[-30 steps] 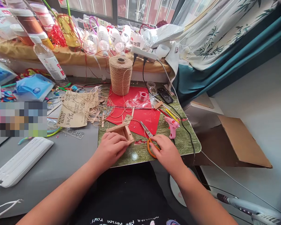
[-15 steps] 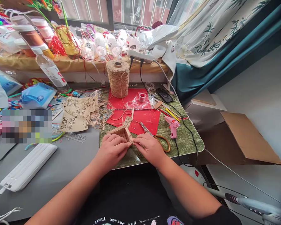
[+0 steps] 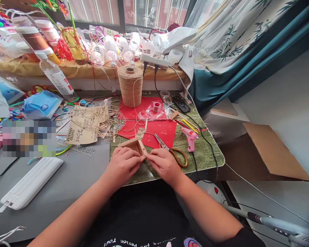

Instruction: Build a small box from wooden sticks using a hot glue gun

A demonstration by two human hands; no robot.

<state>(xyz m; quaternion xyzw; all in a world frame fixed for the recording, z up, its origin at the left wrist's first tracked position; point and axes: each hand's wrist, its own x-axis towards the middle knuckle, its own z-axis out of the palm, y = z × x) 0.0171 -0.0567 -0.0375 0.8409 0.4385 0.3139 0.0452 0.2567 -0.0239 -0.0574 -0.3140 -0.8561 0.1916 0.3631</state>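
A small open box of wooden craft sticks (image 3: 136, 146) is tilted near the front of the green table mat, its hollow side facing up. My left hand (image 3: 125, 164) is closed around the near left side of the box, with the fingers over its front edge. At the box's near right corner, my right hand (image 3: 165, 164) pinches with thumb and fingertips; anything small between them is hidden. Scissors (image 3: 179, 156) with brown handles lie just beyond my right hand. Loose twine (image 3: 128, 130) and a scrap of sandpaper (image 3: 140, 133) are behind the box.
A large twine spool (image 3: 130, 87) stands on red sheets (image 3: 161, 132). To the right are a pink glue gun (image 3: 190, 139) with its cord and a black phone-like object (image 3: 181, 104). Sandpaper sheets (image 3: 83, 127) lie left, near a white power strip (image 3: 32, 183).
My right fingers have shifted very slightly at the box's corner. The box and my left hand hold nearly the same position.
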